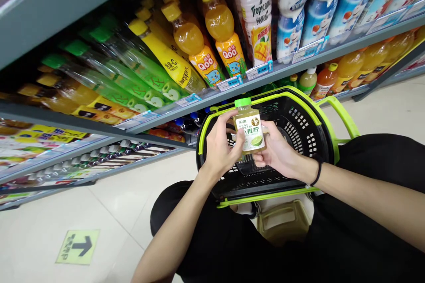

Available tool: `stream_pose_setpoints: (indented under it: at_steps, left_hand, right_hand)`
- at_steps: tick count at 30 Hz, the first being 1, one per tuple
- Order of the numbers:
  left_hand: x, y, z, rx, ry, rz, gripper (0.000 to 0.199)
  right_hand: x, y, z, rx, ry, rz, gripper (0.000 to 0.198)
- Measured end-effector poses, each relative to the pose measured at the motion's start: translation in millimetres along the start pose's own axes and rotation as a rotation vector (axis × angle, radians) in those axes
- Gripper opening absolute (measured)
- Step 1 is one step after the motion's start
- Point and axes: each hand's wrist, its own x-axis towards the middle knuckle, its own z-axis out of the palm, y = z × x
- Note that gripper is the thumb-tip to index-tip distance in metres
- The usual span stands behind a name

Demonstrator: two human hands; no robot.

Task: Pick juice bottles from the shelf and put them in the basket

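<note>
Fingers (226,118) of both hands (219,145) (279,150) hold a green-capped bottle (250,130).

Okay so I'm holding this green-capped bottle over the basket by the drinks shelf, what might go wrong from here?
If both hands loosen, the bottle could drop, probably into the basket beneath. The left thumb covers part of its label, so some wording might be misread. Also, the Qoo bottles stand at the shelf's front edge; an upward bump might knock one.
</note>
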Motion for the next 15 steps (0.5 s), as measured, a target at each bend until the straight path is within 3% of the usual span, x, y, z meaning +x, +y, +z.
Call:
stream_pose_setpoints:
  at_steps: [15]
  left_hand:
    - [-2.1,6.2,6.0,-0.003,0.102,-0.062,0.049]
  right_hand:
    - [1.8,5.1,0.3,-0.067,0.025,-0.031,0.05]
